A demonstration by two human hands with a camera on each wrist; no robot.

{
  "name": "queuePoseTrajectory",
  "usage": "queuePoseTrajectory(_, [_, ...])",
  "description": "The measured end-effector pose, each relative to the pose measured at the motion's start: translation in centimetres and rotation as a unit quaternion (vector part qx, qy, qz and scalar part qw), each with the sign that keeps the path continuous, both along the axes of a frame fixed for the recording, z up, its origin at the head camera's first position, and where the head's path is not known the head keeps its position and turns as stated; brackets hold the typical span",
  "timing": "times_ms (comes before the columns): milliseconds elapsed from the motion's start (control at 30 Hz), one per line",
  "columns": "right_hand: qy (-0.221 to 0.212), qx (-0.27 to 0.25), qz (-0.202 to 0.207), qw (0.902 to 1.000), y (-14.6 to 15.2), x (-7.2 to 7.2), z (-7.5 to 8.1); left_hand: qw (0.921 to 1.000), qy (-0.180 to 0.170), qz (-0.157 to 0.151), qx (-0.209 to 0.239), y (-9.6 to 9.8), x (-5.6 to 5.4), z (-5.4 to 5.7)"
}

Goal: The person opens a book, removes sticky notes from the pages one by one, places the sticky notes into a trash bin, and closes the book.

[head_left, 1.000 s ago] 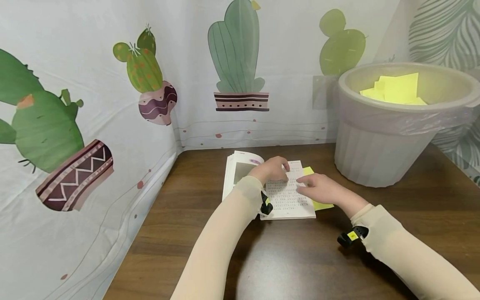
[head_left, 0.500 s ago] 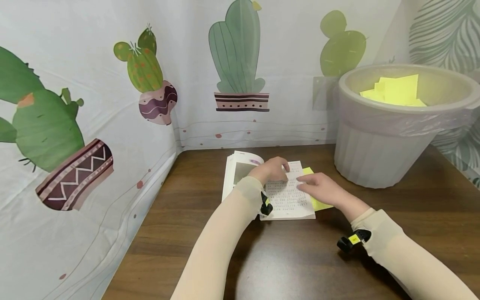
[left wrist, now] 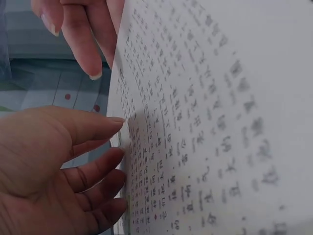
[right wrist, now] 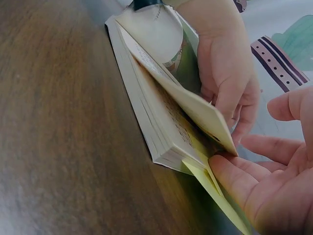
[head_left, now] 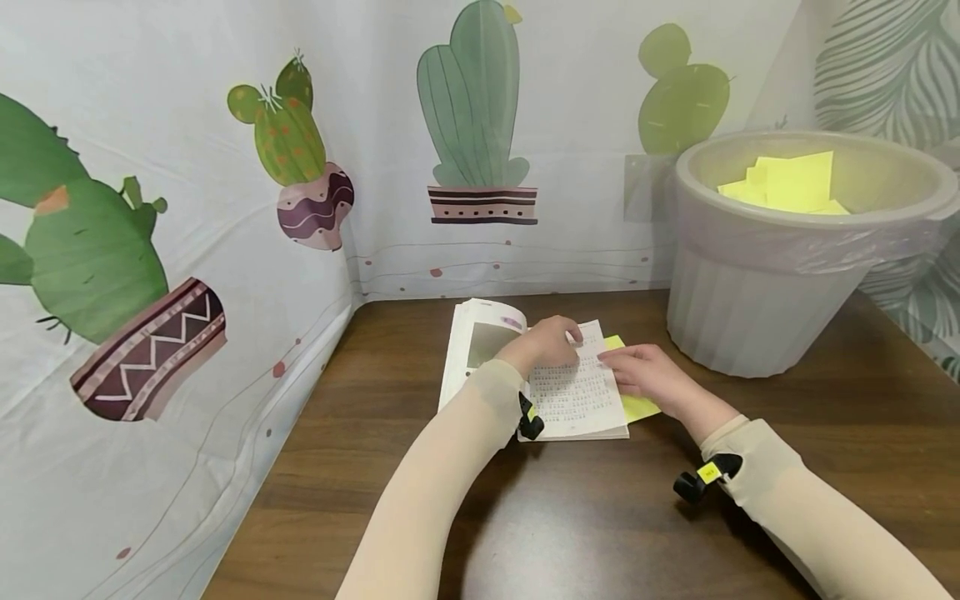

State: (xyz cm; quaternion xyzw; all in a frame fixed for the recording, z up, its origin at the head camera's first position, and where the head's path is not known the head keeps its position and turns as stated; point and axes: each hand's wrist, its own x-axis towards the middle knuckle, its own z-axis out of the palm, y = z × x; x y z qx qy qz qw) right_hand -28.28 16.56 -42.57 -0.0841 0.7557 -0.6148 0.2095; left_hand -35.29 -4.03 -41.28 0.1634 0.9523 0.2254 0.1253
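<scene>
An open book with printed text lies on the table, its right-hand page raised at the outer edge. My left hand is over that page; in the left wrist view, its loosely bent fingers touch the page surface. At the book's right edge, my right hand has straight fingers. The right wrist view shows its fingertips under the corner of the lifted page, with the thumb apart. A yellow paper sheet sticks out between the pages, beside the right fingers. Whether they touch it I cannot tell.
A large grey bin with a plastic liner stands behind to the right, with yellow papers inside. The brown table meets a white cactus-print curtain at the back and left.
My right fingers have shifted slightly at the book's edge, some now reaching beneath the page, and the page's outer side has risen. My left hand stays nearly in place.
</scene>
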Motion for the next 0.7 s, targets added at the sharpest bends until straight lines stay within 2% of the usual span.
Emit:
queuePoseTrajectory(167, [-0.006, -0.008, 0.012, 0.9999, 0.2, -0.1, -0.1, 0.9999, 0.001, -0.011, 0.001, -0.2, 0.4, 0.2])
queuePoseTrajectory(333, [-0.003, -0.002, 0.025, 0.9997, 0.4, -0.1, -0.1, 0.9991, -0.001, -0.033, -0.027, -1.2, 1.6, 0.9])
queuePoseTrajectory(467, [-0.001, 0.000, 0.032, 0.9995, 0.4, 0.0, 0.0, 0.9970, 0.002, -0.050, -0.058, -2.5, 2.7, 1.5])
queuePoseTrajectory(700, [0.000, -0.002, 0.035, 0.9994, 0.4, 0.1, 0.1, 0.9940, 0.012, -0.079, -0.075, -5.8, 4.1, 2.0])
